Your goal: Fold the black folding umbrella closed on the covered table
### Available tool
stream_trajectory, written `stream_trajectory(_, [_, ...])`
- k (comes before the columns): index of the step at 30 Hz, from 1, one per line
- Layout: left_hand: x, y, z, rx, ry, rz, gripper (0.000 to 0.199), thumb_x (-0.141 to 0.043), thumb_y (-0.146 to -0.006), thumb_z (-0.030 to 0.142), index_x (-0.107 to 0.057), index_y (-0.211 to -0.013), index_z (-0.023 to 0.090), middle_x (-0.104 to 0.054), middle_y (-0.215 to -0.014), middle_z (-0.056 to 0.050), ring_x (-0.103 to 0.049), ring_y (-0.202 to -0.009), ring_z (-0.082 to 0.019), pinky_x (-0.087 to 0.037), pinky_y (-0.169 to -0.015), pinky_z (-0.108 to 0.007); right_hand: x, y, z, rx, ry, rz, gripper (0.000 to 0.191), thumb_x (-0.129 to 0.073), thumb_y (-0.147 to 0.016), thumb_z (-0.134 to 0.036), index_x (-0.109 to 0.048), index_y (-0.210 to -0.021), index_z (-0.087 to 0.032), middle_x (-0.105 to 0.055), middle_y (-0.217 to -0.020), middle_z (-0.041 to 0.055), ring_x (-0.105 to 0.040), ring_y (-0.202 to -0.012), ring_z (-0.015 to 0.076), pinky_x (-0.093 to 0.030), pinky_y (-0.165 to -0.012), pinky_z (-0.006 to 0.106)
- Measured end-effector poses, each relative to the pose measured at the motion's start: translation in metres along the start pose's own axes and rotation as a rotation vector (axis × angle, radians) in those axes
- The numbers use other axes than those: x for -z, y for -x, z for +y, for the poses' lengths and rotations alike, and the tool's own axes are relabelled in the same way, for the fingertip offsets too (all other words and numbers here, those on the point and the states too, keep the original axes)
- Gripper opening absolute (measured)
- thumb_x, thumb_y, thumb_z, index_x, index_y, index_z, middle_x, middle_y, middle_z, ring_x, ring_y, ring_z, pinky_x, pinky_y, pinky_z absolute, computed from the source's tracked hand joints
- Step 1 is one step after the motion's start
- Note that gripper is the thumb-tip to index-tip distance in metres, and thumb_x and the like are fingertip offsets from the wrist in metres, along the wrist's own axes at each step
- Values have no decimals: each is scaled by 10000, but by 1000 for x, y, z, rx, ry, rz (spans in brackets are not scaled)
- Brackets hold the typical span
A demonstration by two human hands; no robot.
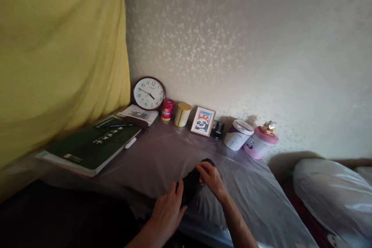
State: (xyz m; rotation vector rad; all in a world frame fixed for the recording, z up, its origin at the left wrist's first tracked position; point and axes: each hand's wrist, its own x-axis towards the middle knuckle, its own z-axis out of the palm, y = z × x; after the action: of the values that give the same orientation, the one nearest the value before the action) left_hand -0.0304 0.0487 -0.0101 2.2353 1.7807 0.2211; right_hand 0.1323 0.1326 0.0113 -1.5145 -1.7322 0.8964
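A black cloth-like item (190, 186) lies near the front edge of the covered table (162, 151), between my two hands. My right hand (210, 178) pinches its upper right part between thumb and fingers. Resting against its lower left side is my left hand (170, 207), with the fingers apart and the thumb near its lower edge. The exact shape of the dark item is hard to make out.
Along the wall stand a clock (149, 93), a pink can (167, 109), a yellow-lidded can (183, 114), a framed panda picture (203, 121), a black device (217, 130) and two tubs (238, 135). A green book (95, 143) lies left; a plastic-covered bundle (334, 190) is right.
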Motion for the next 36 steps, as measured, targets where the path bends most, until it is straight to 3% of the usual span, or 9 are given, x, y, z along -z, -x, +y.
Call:
stream_trajectory(4, [-1,2,-3,-8,2,42,588,-481,-818,254,-299,-1365,136,-437,-1321,-186,-594,-973,-249,-489,-806,-364,9,-1,1,55,20,7,267,-445,-817,-360,-600,-928,-174,-521,-528,-38,-537,-474,119,-458,-478,227])
stream_trajectory(7, [0,3,-4,-23,-10,79,607,-494,-812,280,-295,-1368,144,-450,-1307,-183,-537,-1063,-279,-460,-852,-396,7,-1,-3,232,144,-90,277,-393,-819,-226,-600,-1001,-189,-634,-781,22,-584,-566,115,-493,-565,242])
stream_trajectory(10, [0,3,-4,-33,-9,106,661,-523,-787,278,-259,-1384,174,-406,-1347,-185,-513,-1089,-296,-446,-863,-428,0,-3,-9,427,334,-198,398,-384,-754,-89,-592,-1074,-203,-629,-1057,57,-620,-849,150,-484,-795,280])
stream_trajectory(12, [-2,3,-5,-61,-5,126,719,-564,-746,255,-244,-1388,211,-324,-1411,-167,-508,-1092,-294,-441,-871,-433,-5,-4,-12,478,441,-241,455,-392,-728,-56,-581,-1116,-200,-624,-1096,61,-581,-999,170,-435,-894,293])
stream_trajectory(14, [-5,2,-6,-111,-6,154,769,-589,-701,207,-241,-1386,241,-239,-1462,-131,-500,-1096,-279,-426,-897,-431,-9,-5,-13,479,498,-258,449,-400,-728,-57,-588,-1112,-193,-637,-1054,63,-584,-982,170,-434,-881,284])
stream_trajectory(20, [-14,-2,-7,-195,-38,132,750,-489,-687,83,-236,-1387,170,-334,-1424,-107,-458,-1141,-258,-387,-960,-421,-8,-6,-9,449,331,-156,282,-435,-690,-55,-656,-789,-199,-607,-811,22,-567,-751,130,-444,-707,234])
stream_trajectory(26, [-15,-2,-5,-149,-69,104,737,-413,-691,23,-233,-1390,173,-354,-1419,-77,-507,-1073,-237,-439,-909,-372,20,30,8,309,-23,15,164,-486,-734,-133,-635,-753,-199,-563,-796,16,-533,-720,130,-423,-647,235])
stream_trajectory(29, [-12,0,-5,-157,-76,101,733,-423,-696,31,-233,-1389,172,-344,-1424,-85,-518,-1059,-236,-451,-895,-371,38,56,29,218,-59,-52,138,-496,-752,-184,-632,-749,-199,-550,-772,11,-508,-655,123,-413,-610,238])
stream_trajectory(36, [-25,0,-13,-213,-74,204,672,-437,-738,71,-241,-1375,156,-364,-1409,-105,-496,-1123,-242,-436,-928,-394,55,81,91,-79,-102,179,241,-506,-724,-376,-619,-816,-184,-473,-558,-36,-441,-507,117,-348,-500,234])
